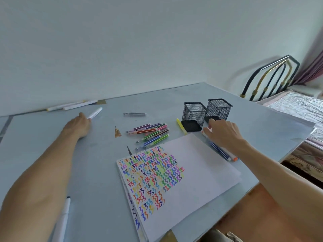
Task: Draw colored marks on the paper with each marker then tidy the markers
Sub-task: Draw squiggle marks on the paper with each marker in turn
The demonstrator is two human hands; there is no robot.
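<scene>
White paper (197, 173): top sheet of a stack on the pale grey counter (97, 172), its left half filled with rows of coloured zigzag marks (152, 177).
Striped markers (150, 132): a loose pile just beyond the paper's far edge; one more grey-striped marker (135, 113) lies apart, farther from the paper.
Mesh cups (194, 116): two black square holders, side by side beyond the paper's far right corner, with a yellow marker (181, 126) beside the left one.
Left hand (79, 124): well left of the paper, fingers curled around one end of a white marker (95, 113).
Right hand (222, 131): just past the paper's right edge, fingertips pinching the end of a marker (205, 133) near the cups; a blue-striped marker (221, 151) and an orange-capped one (233, 157) lie under the wrist.
White pens (71, 105): along the wall, far left of the paper; another (62, 219) lies under the left forearm.
</scene>
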